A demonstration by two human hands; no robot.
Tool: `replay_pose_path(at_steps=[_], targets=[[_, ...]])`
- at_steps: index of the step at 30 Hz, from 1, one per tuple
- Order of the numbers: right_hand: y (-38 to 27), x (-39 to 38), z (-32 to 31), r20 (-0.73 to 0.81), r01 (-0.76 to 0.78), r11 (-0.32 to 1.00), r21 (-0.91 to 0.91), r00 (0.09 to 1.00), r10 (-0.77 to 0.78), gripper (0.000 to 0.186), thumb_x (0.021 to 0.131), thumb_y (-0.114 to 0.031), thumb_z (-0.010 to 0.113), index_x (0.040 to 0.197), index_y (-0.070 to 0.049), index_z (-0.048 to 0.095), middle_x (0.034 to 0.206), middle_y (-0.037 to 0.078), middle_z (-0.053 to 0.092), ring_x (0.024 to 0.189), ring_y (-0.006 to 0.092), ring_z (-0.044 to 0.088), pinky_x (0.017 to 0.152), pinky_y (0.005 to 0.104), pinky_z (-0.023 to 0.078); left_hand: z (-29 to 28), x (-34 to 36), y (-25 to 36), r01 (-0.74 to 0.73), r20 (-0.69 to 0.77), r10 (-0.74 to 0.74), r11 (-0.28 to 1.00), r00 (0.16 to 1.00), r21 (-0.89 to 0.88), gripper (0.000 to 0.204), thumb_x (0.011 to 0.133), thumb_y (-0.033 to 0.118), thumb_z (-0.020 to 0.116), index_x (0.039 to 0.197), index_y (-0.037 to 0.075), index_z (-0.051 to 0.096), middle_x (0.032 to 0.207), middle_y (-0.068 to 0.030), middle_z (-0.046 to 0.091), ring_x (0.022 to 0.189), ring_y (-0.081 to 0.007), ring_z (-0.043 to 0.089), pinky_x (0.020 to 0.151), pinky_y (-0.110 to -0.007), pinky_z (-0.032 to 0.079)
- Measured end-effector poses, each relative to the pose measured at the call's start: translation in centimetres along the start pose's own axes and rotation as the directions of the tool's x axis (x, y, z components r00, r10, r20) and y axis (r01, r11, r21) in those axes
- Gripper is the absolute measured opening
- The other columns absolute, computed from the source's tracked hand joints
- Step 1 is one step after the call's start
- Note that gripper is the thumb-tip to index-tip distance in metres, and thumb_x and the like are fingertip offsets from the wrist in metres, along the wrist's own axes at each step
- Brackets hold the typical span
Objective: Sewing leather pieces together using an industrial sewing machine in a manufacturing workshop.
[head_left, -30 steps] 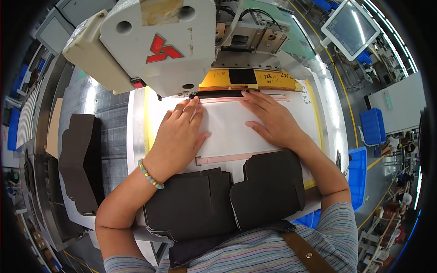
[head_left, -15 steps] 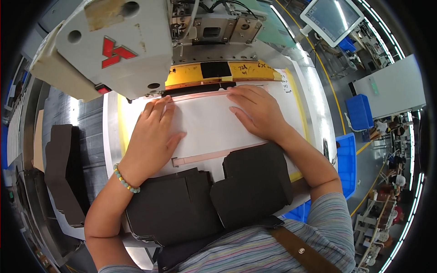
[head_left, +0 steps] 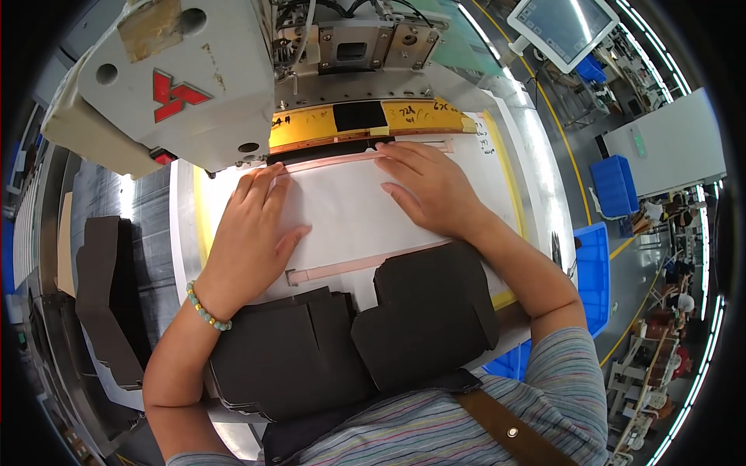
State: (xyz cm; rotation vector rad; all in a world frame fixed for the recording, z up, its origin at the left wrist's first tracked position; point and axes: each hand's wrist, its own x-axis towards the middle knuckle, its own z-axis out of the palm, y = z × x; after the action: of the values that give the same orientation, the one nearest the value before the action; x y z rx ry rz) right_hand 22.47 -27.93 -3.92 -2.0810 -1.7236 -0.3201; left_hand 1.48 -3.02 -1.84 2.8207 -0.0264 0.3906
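Both my hands lie palm down on a white template sheet [head_left: 338,225] under the machine head. The fingertips of my left hand [head_left: 256,213] touch the left end of a narrow black strip [head_left: 330,151], its thumb spread to the side. At the strip's right end, the fingertips of my right hand [head_left: 431,186] rest on it, fingers stretched and thumb apart. Just behind the strip runs a yellow bar [head_left: 307,124] with a black patch. Pinkish strips edge the sheet's middle, the near one [head_left: 342,270] in front of my hands.
A large sewing machine head [head_left: 179,85] overhangs at the left. Stacks of black cut panels [head_left: 284,349] [head_left: 427,311] lie close to my body. More black pieces [head_left: 109,295] sit at far left. Blue bins [head_left: 592,279] and a screen [head_left: 563,31] stand to the right.
The whole view has shifted slightly, so the machine and table sit a little farther left. My hands keep the same place on the black strip.
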Motion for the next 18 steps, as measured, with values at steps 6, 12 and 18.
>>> replay_pose_path(at_steps=[6, 12, 18], targets=[[-0.01, -0.30, 0.76, 0.011, -0.018, 1.000, 0.019, 1.000, 0.018, 0.038, 0.097, -0.017, 0.077, 0.133, -0.003, 0.071, 0.145, 0.014, 0.068, 0.135, 0.0341, 0.064, 0.113, 0.0447, 0.052, 0.34, -0.26, -0.29, 0.010, 0.021, -0.009, 1.000, 1.000, -0.020, 0.067, 0.087, 0.016, 0.085, 0.143, -0.008, 0.057, 0.152, -0.0201, 0.055, 0.141, -0.0415, 0.051, 0.122, -0.049, 0.044], [-0.10, -0.25, 0.45, 0.003, -0.022, 0.999, 0.039, 1.000, 0.022, 0.037, 0.097, -0.016, 0.078, 0.131, -0.003, 0.072, 0.143, 0.015, 0.069, 0.132, 0.0352, 0.066, 0.110, 0.0448, 0.055, 0.19, -0.21, -0.25, 0.002, 0.024, -0.002, 1.000, 1.000, -0.006, 0.068, 0.087, 0.017, 0.084, 0.144, -0.008, 0.056, 0.152, -0.0206, 0.054, 0.141, -0.0418, 0.051, 0.122, -0.049, 0.044], [-0.07, -0.08, 0.24, -0.029, 0.024, 0.999, 0.023, 0.999, -0.023, 0.033, 0.095, -0.015, 0.079, 0.125, -0.003, 0.074, 0.138, 0.015, 0.070, 0.127, 0.0352, 0.068, 0.106, 0.0451, 0.056, -0.17, -0.32, -0.04, -0.009, 0.024, 0.009, 1.000, 1.000, -0.001, 0.067, 0.089, 0.018, 0.084, 0.144, -0.009, 0.056, 0.152, -0.0213, 0.054, 0.141, -0.0414, 0.051, 0.122, -0.049, 0.044]])
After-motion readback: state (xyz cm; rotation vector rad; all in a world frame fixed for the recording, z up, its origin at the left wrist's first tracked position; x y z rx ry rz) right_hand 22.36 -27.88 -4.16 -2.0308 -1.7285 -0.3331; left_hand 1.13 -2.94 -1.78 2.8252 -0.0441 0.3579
